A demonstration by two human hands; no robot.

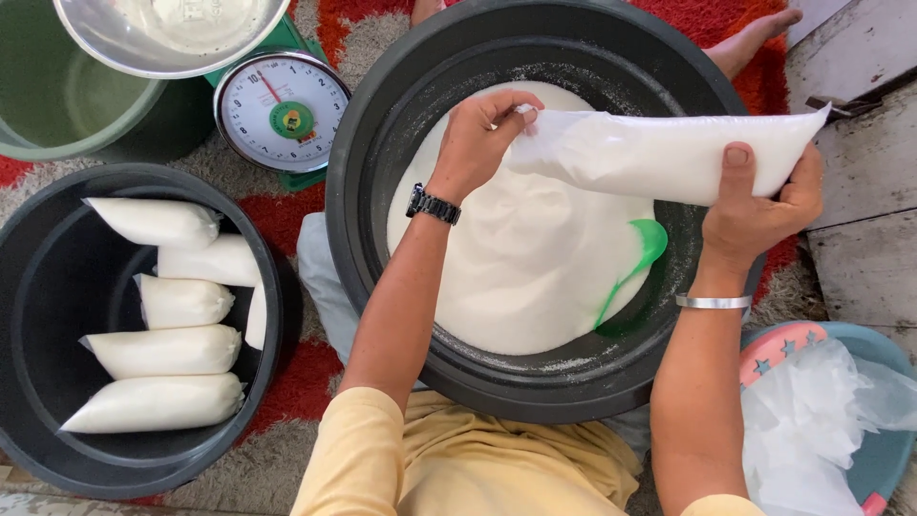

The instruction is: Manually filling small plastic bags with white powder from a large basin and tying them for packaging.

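A long clear plastic bag (659,153) filled with white powder lies level above a big black tub (382,124) that holds a heap of the same white powder (525,258). My left hand (482,134) pinches the bag's open neck at its left end. My right hand (759,205) grips the bag's other end from below, thumb on top. A green scoop (642,253) sticks out of the powder at the right side of the heap. A dark watch is on my left wrist and a silver bangle on my right.
At left a second black tub (38,315) holds several filled white bags (162,349). A dial kitchen scale (280,110) with a steel bowl (115,43) and a green bucket (57,105) stand at top left. A blue basin with empty plastic bags (812,420) sits at lower right. A bare foot (755,38) is beyond the tub.
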